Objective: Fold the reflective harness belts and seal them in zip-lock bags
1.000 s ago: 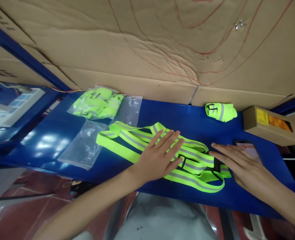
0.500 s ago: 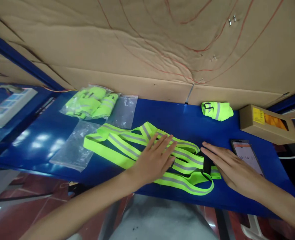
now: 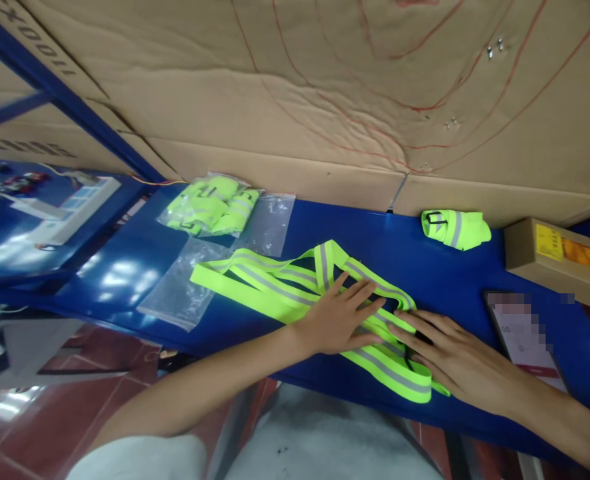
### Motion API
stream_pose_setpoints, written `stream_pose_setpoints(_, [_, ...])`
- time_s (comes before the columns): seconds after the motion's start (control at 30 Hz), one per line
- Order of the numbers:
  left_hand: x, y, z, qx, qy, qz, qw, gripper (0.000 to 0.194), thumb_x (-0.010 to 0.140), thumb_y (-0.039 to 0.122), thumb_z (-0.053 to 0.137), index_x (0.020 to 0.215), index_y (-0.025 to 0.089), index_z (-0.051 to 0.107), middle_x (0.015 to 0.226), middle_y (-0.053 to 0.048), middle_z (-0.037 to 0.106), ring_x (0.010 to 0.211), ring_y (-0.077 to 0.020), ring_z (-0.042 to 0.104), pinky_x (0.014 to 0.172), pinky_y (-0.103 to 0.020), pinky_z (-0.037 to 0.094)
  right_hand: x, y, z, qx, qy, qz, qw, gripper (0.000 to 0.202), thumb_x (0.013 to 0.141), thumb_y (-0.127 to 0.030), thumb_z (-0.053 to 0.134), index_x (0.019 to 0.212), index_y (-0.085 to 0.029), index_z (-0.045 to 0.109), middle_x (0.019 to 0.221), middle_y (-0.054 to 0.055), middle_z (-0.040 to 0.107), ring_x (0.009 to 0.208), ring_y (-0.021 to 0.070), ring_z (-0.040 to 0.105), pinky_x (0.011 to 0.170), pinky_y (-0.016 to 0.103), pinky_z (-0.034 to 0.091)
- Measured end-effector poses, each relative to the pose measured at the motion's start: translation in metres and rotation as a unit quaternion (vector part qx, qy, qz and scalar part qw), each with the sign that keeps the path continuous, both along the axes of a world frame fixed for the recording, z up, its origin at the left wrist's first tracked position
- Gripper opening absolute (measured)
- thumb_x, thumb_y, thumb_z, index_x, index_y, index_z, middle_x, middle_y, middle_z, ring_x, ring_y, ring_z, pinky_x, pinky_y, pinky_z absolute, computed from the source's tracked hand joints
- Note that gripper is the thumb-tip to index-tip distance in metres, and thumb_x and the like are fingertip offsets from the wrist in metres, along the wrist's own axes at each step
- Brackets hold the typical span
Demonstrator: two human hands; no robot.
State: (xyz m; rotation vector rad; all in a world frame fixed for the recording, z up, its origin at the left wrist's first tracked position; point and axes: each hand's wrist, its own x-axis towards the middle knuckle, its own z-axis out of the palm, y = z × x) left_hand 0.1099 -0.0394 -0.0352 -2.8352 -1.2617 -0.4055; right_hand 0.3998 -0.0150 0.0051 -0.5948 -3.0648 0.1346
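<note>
A neon yellow-green reflective strap harness (image 3: 269, 285) with grey stripes lies spread in loops on the blue table (image 3: 365, 233). My left hand (image 3: 339, 317) rests on the middle of its straps, fingers spread, palm down. At the strap's right end, my right hand (image 3: 445, 347) lies flat with fingers stretched over the bands, partly hiding a black part beneath. The fingertips of both hands are close to each other. Neither hand grips anything.
Bagged neon bundles (image 3: 209, 203) and clear plastic bags (image 3: 179, 287) lie at the left. A rolled neon harness (image 3: 455, 228), a cardboard box (image 3: 559, 260) and a phone (image 3: 525, 340) are at the right. A power strip (image 3: 77, 213) sits far left. Cardboard (image 3: 299, 100) stands behind.
My right hand has moved left onto the strap's right end, bringing the loops there closer together. My left hand stays on the straps. The camera view has shifted slightly.
</note>
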Motion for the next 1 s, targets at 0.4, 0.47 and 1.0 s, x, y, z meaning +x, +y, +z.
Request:
stream_pose_setpoints(0.4, [-0.012,0.018,0.007,0.02,0.008,-0.044,0.999,0.048,0.105,0.048,0.044,0.144,0.021,0.055,0.144,-0.012,0.058,0.137,-0.029,0.053,0.121,-0.051,0.034,0.013,-0.031,-0.013,0.022,0.008,0.046,0.999,0.091,0.08,-0.074,0.07,0.155,-0.03,0.044,0.165,0.015,0.035,0.15,0.036,0.032,0.116,0.056,0.032])
stream_pose_setpoints(0.47, [-0.014,0.023,0.006,0.014,0.003,-0.066,0.998,0.046,0.105,0.046,0.046,0.142,0.022,0.057,0.151,-0.014,0.052,0.144,-0.0295,0.047,0.124,-0.051,0.033,0.008,-0.035,-0.014,0.026,0.032,0.049,0.998,0.078,0.084,-0.069,0.07,0.15,-0.031,0.051,0.155,0.014,0.048,0.145,0.0343,0.04,0.114,0.054,0.034])
stream_pose_setpoints(1.0, [-0.062,0.066,0.011,0.089,0.071,-0.091,0.989,0.065,0.099,0.056,0.054,0.154,0.022,0.044,0.156,-0.02,0.047,0.144,-0.0325,0.049,0.12,-0.05,0.04,-0.015,-0.03,-0.023,0.064,0.083,0.1,0.989,0.088,0.087,-0.082,0.05,0.153,-0.024,0.047,0.149,0.011,0.057,0.133,0.0346,0.049,0.11,0.049,0.034])
